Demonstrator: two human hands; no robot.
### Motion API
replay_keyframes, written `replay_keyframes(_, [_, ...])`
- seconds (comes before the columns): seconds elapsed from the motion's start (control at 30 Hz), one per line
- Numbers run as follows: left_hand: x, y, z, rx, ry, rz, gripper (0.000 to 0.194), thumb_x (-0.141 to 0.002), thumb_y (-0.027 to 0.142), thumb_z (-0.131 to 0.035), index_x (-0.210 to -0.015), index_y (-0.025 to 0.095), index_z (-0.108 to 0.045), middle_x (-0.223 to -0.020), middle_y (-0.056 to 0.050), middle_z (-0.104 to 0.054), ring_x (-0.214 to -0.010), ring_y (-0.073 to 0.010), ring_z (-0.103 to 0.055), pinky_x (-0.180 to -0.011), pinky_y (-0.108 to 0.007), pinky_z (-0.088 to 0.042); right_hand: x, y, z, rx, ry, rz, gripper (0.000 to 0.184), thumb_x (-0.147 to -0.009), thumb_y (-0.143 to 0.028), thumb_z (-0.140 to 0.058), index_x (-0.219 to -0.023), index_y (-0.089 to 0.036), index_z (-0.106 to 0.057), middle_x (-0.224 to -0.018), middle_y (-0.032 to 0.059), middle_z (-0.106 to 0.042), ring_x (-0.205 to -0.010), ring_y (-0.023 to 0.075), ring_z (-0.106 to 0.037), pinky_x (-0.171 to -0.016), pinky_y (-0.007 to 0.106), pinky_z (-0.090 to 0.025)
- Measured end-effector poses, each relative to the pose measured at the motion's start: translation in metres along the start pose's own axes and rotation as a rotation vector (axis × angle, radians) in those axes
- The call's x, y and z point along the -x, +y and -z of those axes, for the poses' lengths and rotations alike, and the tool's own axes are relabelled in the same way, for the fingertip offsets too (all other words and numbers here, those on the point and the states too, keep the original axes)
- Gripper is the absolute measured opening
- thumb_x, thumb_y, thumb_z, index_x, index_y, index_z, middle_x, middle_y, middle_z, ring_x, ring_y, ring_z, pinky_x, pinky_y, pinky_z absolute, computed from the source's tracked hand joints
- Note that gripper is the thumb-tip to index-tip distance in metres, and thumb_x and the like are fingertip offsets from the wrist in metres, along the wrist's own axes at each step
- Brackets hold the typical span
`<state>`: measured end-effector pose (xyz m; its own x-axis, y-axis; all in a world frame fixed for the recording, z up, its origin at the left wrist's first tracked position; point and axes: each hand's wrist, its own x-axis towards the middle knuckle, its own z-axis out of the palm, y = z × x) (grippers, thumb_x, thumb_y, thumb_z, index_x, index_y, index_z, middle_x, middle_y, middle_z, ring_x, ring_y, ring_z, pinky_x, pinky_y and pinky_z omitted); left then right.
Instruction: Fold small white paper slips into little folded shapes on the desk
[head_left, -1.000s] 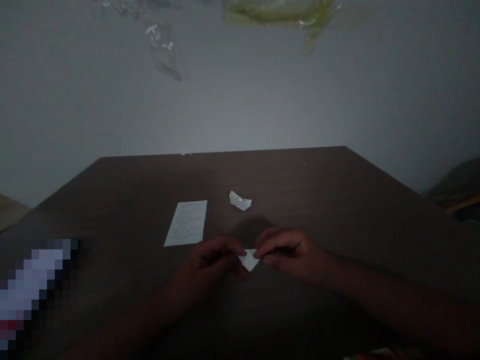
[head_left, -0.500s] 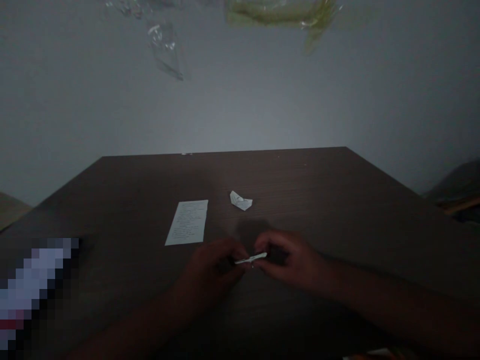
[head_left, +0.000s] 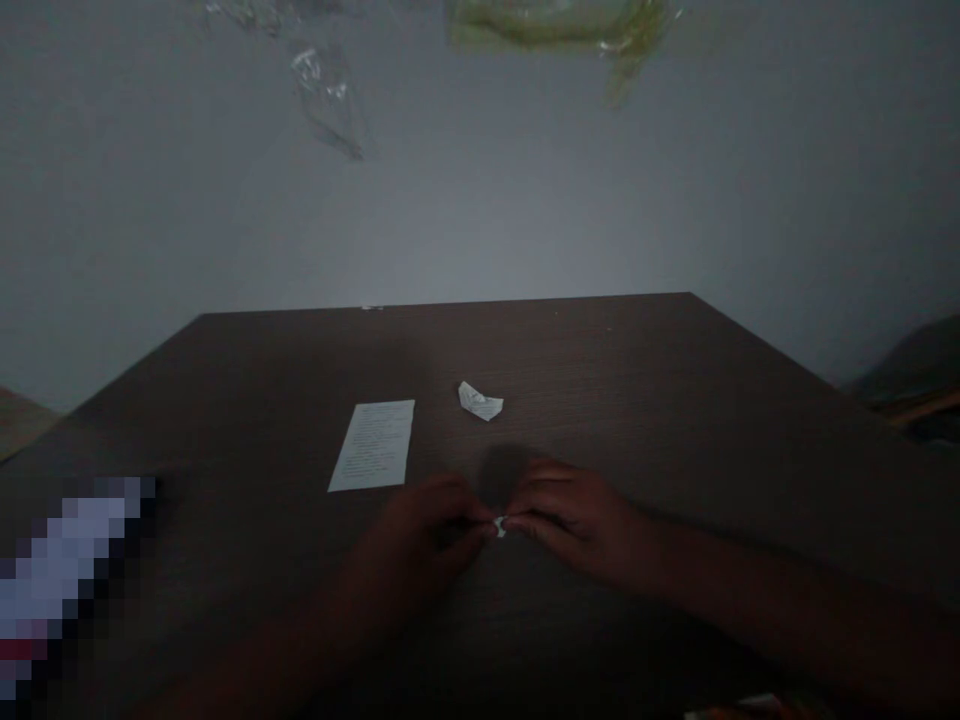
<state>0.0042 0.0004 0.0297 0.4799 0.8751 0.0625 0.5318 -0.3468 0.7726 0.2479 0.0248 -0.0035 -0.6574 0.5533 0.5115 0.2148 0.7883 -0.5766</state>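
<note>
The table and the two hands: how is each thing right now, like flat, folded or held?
Small paper: pinched between both hands, mostly hidden
Left hand: closed on one side of it
Right hand: closed on the other side
Printed sheet: lying flat on the table
Folded paper: folded, lying beyond the hands
Clear plastic: wrinkled
</note>
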Motion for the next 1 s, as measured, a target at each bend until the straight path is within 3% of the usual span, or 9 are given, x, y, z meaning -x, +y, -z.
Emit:
replay_keyframes(0.17, [0.003, 0.004, -0.002, -0.074, -0.035, -0.055, 0.016, -0.097, 0.011, -0.059, -0.09, 0.02, -0.071, -0.093, -0.002, -0.072, -0.088, -0.018, -0.069, -0.079, -0.027, -0.053, -0.002, -0.001, -0.001, 0.028, -0.048, 0.009, 0.023, -0.114, -0.029, -0.057, -0.1, -0.019, -0.073, -0.088, 0.0055, -0.074, -0.086, 0.0189, -0.068, -0.08, 0.033, -0.055])
replay_keyframes(0.33, [0.006, 0.005, -0.01, -0.229, -0.044, -0.17, 0.02, -0.101, 0.005, -0.055, -0.096, 0.019, -0.068, -0.099, -0.003, -0.069, -0.094, -0.0182, -0.066, -0.084, -0.027, -0.053, -0.003, 0.001, -0.004, 0.1, -0.04, 0.104, 0.022, -0.113, -0.025, -0.057, -0.096, -0.019, -0.07, -0.084, 0.0039, -0.07, -0.082, 0.0184, -0.066, -0.085, 0.037, -0.055])
replay_keyframes(0.6, [0.005, 0.005, -0.011, -0.276, -0.041, -0.103, 0.02, -0.098, 0.005, -0.058, -0.093, 0.019, -0.071, -0.101, -0.004, -0.071, -0.095, -0.0209, -0.068, -0.084, -0.031, -0.055, -0.002, -0.003, -0.007, 0.338, 0.006, 0.257, 0.026, -0.114, -0.017, -0.048, -0.099, -0.017, -0.068, -0.082, 0.0042, -0.069, -0.075, 0.0178, -0.06, -0.076, 0.033, -0.055])
replay_keyframes(0.8, [0.005, 0.004, -0.014, -0.324, -0.01, -0.101, 0.024, -0.093, -0.002, -0.058, -0.092, 0.018, -0.07, -0.099, -0.004, -0.07, -0.092, -0.0207, -0.067, -0.082, -0.032, -0.056, -0.004, -0.002, -0.008, 0.338, 0.043, 0.268, 0.025, -0.114, -0.016, -0.047, -0.1, -0.017, -0.068, -0.081, 0.0039, -0.067, -0.075, 0.0182, -0.059, -0.073, 0.033, -0.055])
replay_keyframes(1.0, [0.007, 0.01, -0.019, -0.519, 0.09, -0.236, 0.027, -0.094, -0.003, -0.053, -0.09, 0.018, -0.069, -0.094, -0.005, -0.069, -0.087, -0.0208, -0.064, -0.08, -0.032, -0.056, -0.004, -0.007, -0.005, 0.317, 0.048, 0.183, 0.026, -0.114, -0.021, -0.05, -0.094, -0.017, -0.066, -0.083, 0.0049, -0.069, -0.077, 0.0184, -0.061, -0.076, 0.034, -0.056])
